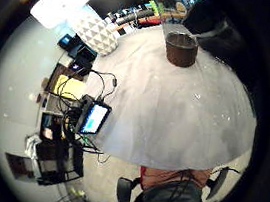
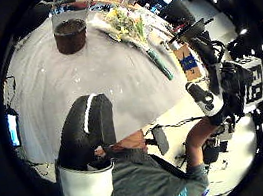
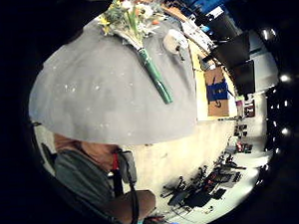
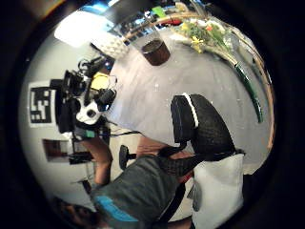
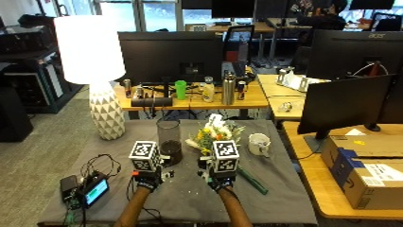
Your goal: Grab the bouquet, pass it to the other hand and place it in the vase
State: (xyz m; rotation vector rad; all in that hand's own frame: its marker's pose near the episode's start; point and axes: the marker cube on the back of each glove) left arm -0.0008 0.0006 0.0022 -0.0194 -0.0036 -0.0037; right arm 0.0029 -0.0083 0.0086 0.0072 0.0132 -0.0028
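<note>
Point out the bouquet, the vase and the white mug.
bouquet (image 5: pixel 213 133), outside view, on the flower heads.
vase (image 5: pixel 169 142), outside view, on its glass wall.
white mug (image 5: pixel 258 144), outside view, on its side.

A lit lamp (image 5: pixel 87 42) glares white; palm views bend strongly, with dark rims.

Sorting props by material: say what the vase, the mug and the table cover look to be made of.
Vase: probably clear glass or plastic, see-through upper wall, dark fill at the bottom.
Mug: likely glazed ceramic, white with a smooth look.
Table cover: seemingly grey felt or cloth, matte, speckled with small white bits.
</note>
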